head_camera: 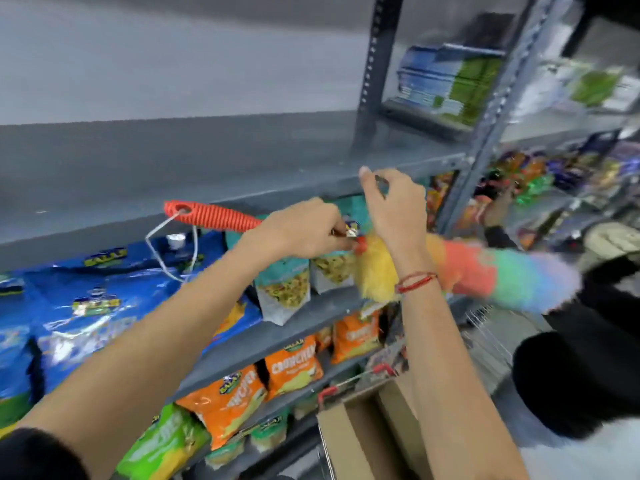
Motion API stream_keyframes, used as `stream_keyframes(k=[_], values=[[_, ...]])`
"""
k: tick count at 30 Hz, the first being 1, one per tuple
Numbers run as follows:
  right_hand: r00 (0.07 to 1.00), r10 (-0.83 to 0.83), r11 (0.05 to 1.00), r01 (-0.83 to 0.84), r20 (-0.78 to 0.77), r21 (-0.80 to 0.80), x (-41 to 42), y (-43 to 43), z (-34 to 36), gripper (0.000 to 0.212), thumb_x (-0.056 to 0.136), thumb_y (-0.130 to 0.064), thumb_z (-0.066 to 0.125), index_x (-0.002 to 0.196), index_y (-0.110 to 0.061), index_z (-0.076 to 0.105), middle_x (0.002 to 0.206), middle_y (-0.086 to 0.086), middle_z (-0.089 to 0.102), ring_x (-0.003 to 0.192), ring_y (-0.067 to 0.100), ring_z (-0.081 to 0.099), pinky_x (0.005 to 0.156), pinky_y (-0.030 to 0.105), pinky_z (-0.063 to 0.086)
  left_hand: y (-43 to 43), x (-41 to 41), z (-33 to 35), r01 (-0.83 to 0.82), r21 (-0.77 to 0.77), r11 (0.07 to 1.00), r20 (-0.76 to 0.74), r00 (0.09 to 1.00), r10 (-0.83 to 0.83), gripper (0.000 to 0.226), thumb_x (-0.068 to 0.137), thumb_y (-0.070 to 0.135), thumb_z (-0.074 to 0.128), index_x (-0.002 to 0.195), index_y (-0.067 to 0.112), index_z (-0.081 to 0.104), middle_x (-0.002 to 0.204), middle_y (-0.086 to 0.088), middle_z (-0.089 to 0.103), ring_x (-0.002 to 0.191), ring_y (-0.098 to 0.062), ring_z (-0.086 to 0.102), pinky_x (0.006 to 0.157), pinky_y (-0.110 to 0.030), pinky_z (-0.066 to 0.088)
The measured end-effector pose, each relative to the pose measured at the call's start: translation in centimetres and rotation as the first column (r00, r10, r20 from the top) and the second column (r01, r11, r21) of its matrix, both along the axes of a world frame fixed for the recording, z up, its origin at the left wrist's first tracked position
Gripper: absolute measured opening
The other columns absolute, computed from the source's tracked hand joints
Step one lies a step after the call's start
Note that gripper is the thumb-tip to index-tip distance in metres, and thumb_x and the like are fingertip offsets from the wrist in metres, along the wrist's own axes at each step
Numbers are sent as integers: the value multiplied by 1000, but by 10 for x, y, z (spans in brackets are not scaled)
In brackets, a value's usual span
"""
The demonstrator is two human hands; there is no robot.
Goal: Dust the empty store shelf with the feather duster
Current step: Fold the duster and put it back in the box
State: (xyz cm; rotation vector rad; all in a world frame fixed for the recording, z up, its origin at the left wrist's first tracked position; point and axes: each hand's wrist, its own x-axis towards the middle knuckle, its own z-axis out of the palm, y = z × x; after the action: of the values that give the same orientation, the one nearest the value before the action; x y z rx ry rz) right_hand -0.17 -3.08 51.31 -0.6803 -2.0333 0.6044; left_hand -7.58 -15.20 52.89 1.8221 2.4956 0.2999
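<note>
You see a duster [467, 268] with an orange ribbed handle and yellow, pink, green and lilac fluff; the shelf [173, 174] is grey.

The right hand [394, 209] hides part of the duster [467, 268]; goods [450, 81] on the far shelves are blurred, labels unreadable.

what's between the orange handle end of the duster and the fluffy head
In the head view, the left hand grips the feather duster there, just before its yellow fluff; the right hand hangs in front of the fluff, pinching something small.
</note>
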Motion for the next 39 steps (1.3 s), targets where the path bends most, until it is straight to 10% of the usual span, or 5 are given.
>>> stream_keyframes(k=[11, 15, 20, 30, 39], values=[[876, -102, 852, 321, 471, -413, 116, 33, -224, 40, 93, -37, 50, 60, -15, 43, 63, 17, 59, 69, 37, 58, 55, 33, 32, 80, 58, -174, 139, -504, 852, 95, 990, -105, 46, 90, 39, 60, 58, 9, 45, 69, -7, 54, 80, -32, 64, 67, -39, 53], [789, -4, 770, 395, 615, -501, 126, 31, -297, 27, 95, -26, 49, 76, -8, 56, 87, 26, 66, 86, 40, 62, 63, 35, 40, 90, 63, -256, 129, -584, 801, 87, 992, -96, 37, 92, 32, 57, 112, 1, 66, 116, -19, 66, 109, -33, 64, 83, -37, 52], [585, 113, 745, 484, 803, -458, 124, 28, -372, 36, 94, -32, 45, 109, -2, 60, 113, 23, 63, 104, 37, 58, 81, 39, 47, 100, 67, -346, 100, -654, 750, 108, 993, -38, 29, 94, 13, 49, 116, 3, 66, 120, -18, 66, 114, -31, 62, 92, -37, 49], [415, 261, 777, 446, 872, -445, 120, 22, -434, 34, 92, -23, 48, 119, -3, 54, 121, 21, 59, 115, 36, 51, 90, 38, 44, 99, 56, -421, 259, -758, 598, 141, 961, -238, 33, 96, 17, 49, 125, 6, 61, 130, -19, 59, 120, -32, 57, 92, -29, 47], [377, 266, 804, 421, 887, -421, 120, 13, -422, 32, 93, -24, 45, 116, -5, 56, 116, 22, 61, 112, 37, 50, 87, 39, 46, 89, 38, -397, 80, -749, 658, -14, 990, -137, 28, 96, 10, 47, 120, 11, 61, 124, -6, 63, 116, -26, 60, 93, -34, 48]])
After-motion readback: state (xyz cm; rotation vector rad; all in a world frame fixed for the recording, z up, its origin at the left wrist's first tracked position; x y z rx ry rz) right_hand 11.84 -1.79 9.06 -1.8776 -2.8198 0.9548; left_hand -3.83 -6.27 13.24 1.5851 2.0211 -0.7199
